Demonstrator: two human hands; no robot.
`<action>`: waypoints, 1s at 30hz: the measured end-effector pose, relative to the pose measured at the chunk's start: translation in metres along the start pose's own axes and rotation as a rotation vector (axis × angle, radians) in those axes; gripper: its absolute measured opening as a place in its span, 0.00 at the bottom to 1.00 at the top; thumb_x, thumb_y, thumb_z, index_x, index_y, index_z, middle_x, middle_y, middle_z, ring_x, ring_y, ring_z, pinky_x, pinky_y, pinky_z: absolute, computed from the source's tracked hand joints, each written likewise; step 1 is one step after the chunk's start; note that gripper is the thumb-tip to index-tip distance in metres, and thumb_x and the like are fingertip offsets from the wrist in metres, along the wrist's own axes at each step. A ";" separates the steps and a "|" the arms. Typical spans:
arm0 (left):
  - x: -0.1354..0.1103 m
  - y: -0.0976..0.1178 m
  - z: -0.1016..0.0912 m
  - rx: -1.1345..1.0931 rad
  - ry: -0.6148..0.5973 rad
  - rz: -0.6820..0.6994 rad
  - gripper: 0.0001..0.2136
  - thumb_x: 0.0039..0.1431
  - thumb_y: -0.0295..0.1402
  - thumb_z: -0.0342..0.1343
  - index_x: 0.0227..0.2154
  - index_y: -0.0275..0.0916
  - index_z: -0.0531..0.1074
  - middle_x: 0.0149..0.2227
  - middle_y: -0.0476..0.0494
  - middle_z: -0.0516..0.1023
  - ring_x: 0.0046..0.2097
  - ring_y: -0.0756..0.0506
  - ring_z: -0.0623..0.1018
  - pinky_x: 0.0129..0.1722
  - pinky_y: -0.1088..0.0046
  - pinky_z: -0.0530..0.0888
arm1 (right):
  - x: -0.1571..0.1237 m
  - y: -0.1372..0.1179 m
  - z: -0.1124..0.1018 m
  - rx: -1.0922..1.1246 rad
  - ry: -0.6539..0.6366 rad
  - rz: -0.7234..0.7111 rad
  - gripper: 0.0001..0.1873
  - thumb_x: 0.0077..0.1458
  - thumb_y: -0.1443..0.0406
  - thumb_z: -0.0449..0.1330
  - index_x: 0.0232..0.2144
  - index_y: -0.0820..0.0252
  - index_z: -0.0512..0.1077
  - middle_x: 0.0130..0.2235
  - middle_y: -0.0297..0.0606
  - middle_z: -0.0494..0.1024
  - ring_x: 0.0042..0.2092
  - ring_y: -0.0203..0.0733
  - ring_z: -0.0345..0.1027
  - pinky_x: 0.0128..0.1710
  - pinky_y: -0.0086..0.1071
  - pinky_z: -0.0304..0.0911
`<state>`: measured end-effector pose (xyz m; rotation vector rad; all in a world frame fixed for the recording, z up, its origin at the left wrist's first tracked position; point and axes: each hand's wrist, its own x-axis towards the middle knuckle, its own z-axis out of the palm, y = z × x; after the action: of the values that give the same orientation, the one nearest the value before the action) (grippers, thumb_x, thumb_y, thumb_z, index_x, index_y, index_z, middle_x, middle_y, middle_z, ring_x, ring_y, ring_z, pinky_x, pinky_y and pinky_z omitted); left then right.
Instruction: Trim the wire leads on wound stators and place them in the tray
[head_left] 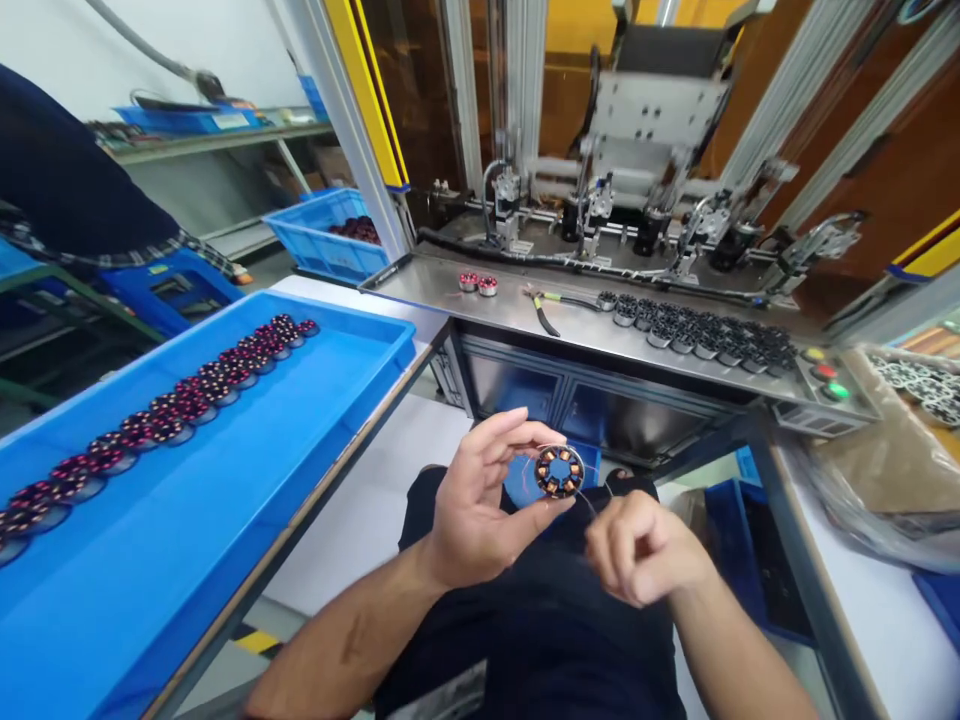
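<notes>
My left hand (480, 500) holds a small round stator (559, 471) with copper windings, pinched between thumb and fingertips above my lap. My right hand (643, 548) is curled just below and to the right of it, fingers pinched on a thin wire (592, 497) that runs from the stator. Both hands are in front of a steel machine shelf (570, 335).
A blue tray (247, 430) at left carries a long row of wound stators (172, 405). Several black unwound cores (697, 332), pliers (544, 305) and two wound stators (478, 284) lie on the shelf. Control buttons (825, 380) sit at right. Another person's dark sleeve (67, 190) is at far left.
</notes>
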<state>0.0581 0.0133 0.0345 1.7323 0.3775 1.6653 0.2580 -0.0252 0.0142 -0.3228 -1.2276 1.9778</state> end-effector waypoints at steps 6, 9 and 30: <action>-0.009 -0.014 -0.002 0.269 -0.060 0.186 0.42 0.52 0.18 0.69 0.69 0.45 0.62 0.48 0.40 0.78 0.48 0.45 0.80 0.48 0.68 0.83 | 0.016 0.037 0.036 0.216 0.439 0.009 0.17 0.46 0.61 0.80 0.33 0.64 0.79 0.29 0.39 0.81 0.27 0.34 0.75 0.25 0.21 0.70; -0.010 -0.017 -0.003 0.329 -0.064 0.183 0.41 0.53 0.19 0.69 0.68 0.45 0.62 0.47 0.40 0.77 0.48 0.45 0.80 0.48 0.67 0.83 | 0.024 0.037 0.046 0.254 0.554 0.052 0.20 0.43 0.59 0.81 0.25 0.66 0.77 0.23 0.38 0.79 0.20 0.32 0.70 0.19 0.19 0.66; -0.020 -0.007 0.000 -0.295 -0.111 -0.389 0.37 0.57 0.20 0.68 0.65 0.54 0.65 0.53 0.44 0.79 0.46 0.52 0.83 0.49 0.82 0.80 | 0.017 -0.012 0.038 -0.124 0.631 0.090 0.25 0.49 0.53 0.77 0.22 0.66 0.72 0.19 0.35 0.73 0.19 0.29 0.63 0.21 0.21 0.63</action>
<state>0.0574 0.0054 0.0151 1.4192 0.3689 1.2690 0.2304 -0.0353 0.0463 -0.9926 -0.9282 1.6747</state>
